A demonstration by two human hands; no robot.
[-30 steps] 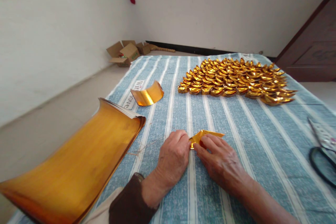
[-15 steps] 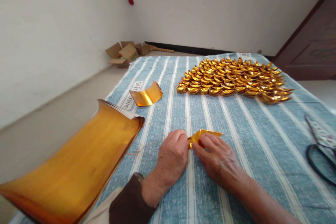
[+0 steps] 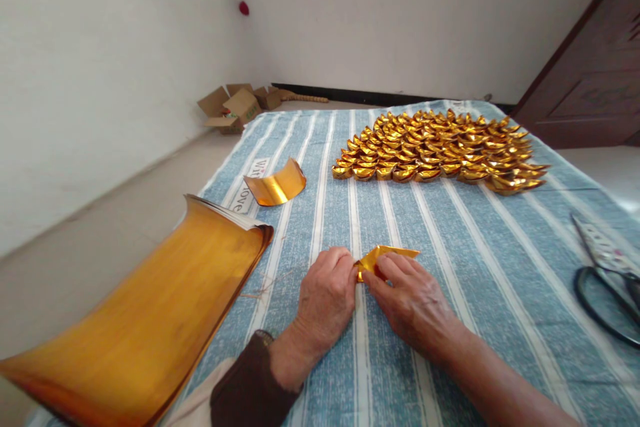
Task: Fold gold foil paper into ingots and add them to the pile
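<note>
Between my two hands, near the middle of the table, is a partly folded piece of gold foil paper [image 3: 373,259]. My left hand [image 3: 330,290] is closed on its left end, knuckles up, the fingertips hidden. From the other side my right hand [image 3: 410,290] pinches the paper, thumb and fingers pressed on it. A pointed flap of the paper sticks out beyond the right fingers. Farther off to the right lie many folded gold paper ingots [image 3: 430,153], packed in rows.
A stack of large gold foil sheets [image 3: 140,307] lies at the left. Beyond it rests a curled small gold sheet [image 3: 280,185]. Black-handled scissors [image 3: 595,280] lie at the right edge. A blue striped cloth [image 3: 300,240] covers the table; cardboard boxes [image 3: 233,110] stand on the floor behind.
The view has shifted slightly. Both hands keep their hold on the gold foil paper, with hardly any visible movement of the fingers.
</note>
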